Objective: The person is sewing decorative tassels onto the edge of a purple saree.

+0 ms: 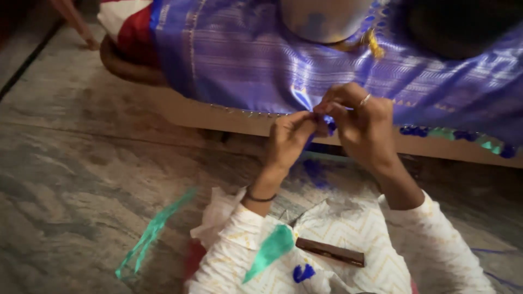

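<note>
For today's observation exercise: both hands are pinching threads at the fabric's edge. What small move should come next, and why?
Probably draw the pinched blue threads snug. The left hand and right hand meet fingertip to fingertip at the purple fabric border, where finished tassels already hang.

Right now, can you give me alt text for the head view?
Both hands, left hand and right hand, pinch blue threads at the edge of a purple fabric draped over a board. A green strip lies on the floor.
</note>
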